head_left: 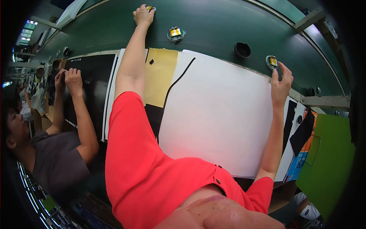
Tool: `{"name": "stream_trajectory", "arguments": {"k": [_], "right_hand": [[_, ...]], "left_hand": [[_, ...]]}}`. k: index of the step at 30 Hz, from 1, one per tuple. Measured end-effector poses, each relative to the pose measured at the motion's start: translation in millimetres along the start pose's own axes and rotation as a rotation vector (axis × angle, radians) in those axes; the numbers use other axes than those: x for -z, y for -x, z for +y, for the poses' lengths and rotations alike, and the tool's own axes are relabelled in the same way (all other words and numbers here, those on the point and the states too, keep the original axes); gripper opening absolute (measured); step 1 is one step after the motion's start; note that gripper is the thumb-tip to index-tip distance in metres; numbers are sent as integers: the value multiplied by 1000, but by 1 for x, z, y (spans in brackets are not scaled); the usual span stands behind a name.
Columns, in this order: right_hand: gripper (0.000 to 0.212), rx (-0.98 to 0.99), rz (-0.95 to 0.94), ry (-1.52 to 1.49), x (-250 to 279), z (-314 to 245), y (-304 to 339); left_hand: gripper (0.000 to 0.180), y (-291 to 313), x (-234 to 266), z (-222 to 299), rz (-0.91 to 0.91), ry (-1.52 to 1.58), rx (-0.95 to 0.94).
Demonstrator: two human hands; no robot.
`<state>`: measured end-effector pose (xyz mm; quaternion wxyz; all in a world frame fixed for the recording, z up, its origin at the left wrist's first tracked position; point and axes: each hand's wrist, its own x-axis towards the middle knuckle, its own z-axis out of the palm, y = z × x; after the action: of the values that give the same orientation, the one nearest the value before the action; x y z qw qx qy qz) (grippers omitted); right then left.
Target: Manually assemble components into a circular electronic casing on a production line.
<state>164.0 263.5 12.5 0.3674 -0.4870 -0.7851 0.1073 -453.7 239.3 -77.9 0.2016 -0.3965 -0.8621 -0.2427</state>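
Note:
My left arm stretches far across the green work surface. At its far end my left hand (143,16) has its fingers closed at a small round unit with a yellow part (151,8), mostly covered by the fingers. Over on the right, my right hand (281,83) has thumb and fingers apart at the near edge of another round clear unit (272,62) with a yellow block on it; whether the fingertips touch it is hard to make out. A third such unit (175,33) lies between the hands, nearer the left one.
A black round cup (242,50) stands left of my right hand. Before me lie a large white sheet (217,110), a yellow sheet (162,72) with a small dark piece (151,61), and a black cord (179,79). A co-worker's hands (73,81) are at the left; a green panel (329,152) stands right.

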Motion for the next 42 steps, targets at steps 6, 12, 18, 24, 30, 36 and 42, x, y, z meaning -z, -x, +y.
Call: {"name": "stream_trajectory", "arguments": {"k": [6,12,18,24,30,36,42], "right_hand": [[23,25,-31,-332,39,-58,46],[20,164,-124,-559,55,-106,92],[22,209,-155,-658,70,-120,128],[13,62,-215,-674,67,-105,146],[6,-92,-283,-764,57,-98,146],[9,-235,-380,-771,51,-93,141],[9,-187,-428,-737,40,-91,147]], "left_hand": [[69,43,99,79,-299,704,-57],[59,207,275,214,-735,987,-368],[58,303,315,249,-962,1192,-270],[58,336,299,261,-990,1346,-167],[60,339,291,265,-1017,1349,-146],[65,341,281,257,-1096,1369,-165],[75,346,271,249,-1137,1337,-169]]}}
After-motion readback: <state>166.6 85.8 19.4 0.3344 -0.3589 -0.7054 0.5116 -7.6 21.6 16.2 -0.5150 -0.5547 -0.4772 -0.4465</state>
